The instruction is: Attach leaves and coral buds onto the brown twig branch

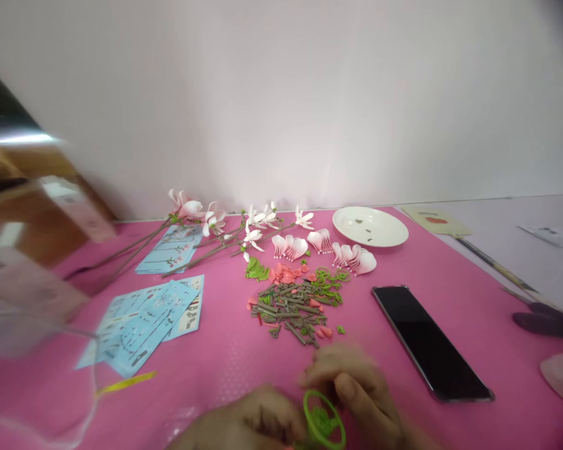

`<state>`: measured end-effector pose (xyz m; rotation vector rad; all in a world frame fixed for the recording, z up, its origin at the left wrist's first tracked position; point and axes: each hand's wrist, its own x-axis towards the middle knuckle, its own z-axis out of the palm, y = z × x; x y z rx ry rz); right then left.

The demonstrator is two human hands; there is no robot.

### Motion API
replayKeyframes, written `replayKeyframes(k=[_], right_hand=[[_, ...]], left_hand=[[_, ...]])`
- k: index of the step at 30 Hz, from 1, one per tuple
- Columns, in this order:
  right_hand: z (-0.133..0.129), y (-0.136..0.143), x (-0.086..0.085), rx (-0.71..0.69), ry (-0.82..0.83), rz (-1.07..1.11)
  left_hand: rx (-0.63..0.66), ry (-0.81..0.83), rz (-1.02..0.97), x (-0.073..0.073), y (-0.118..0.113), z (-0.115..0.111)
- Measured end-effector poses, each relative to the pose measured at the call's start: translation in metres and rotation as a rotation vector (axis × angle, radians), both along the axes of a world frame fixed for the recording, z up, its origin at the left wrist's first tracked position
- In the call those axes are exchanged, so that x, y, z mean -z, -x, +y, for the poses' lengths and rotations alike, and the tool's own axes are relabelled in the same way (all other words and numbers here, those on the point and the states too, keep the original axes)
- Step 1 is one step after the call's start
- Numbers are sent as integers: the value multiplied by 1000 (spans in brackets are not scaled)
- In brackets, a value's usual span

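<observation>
At the bottom edge, a light-green plastic ring piece (pixel 324 420) with a spoked centre sits between my two hands. My left hand (pixel 263 415) is closed at its left side and appears to grip its lower part, partly out of frame. Curled close to the ring's upper right is my right hand (pixel 356 387), thumb bent over; what its fingers hold, if anything, is hidden. Ahead of them lies a pile of grey-brown stem pieces (pixel 291 306), mixed with coral-pink pieces (pixel 284 273) and green pieces (pixel 328 284). Pale-pink petals (pixel 356 257) are lined up behind the pile.
Assembled magnolia branches (pixel 211 222) lie at the back left, near blue instruction sheets (pixel 143 322). A white plate (pixel 370 226) holds a few small bits. To the right are a black phone (pixel 431 344) and dark-handled scissors (pixel 544 322). A yellow strip (pixel 126 382) lies left.
</observation>
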<state>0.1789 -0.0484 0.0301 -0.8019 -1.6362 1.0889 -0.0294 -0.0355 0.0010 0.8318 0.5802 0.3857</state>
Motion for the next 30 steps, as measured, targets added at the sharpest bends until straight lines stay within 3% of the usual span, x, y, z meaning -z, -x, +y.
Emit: replayKeyframes(k=[2, 5, 9, 11, 16, 21, 30], right_hand=[[4, 4, -1, 55, 92, 9], [11, 7, 3, 94, 225, 12], [17, 6, 11, 22, 180, -70], [19, 6, 14, -2, 188, -66], [22, 8, 25, -101, 439, 157], [25, 9, 32, -92, 493, 165], [29, 10, 10, -1, 430, 41]], left_hand=[[2, 54, -130, -1, -7, 2], [-137, 32, -263, -6, -14, 9], [-220, 0, -362, -4, -15, 19], [-244, 5, -367, -2, -14, 23], [-300, 18, -343, -5, -14, 23], [-332, 44, -290, -7, -14, 23], [-374, 60, -206, -7, -16, 27]])
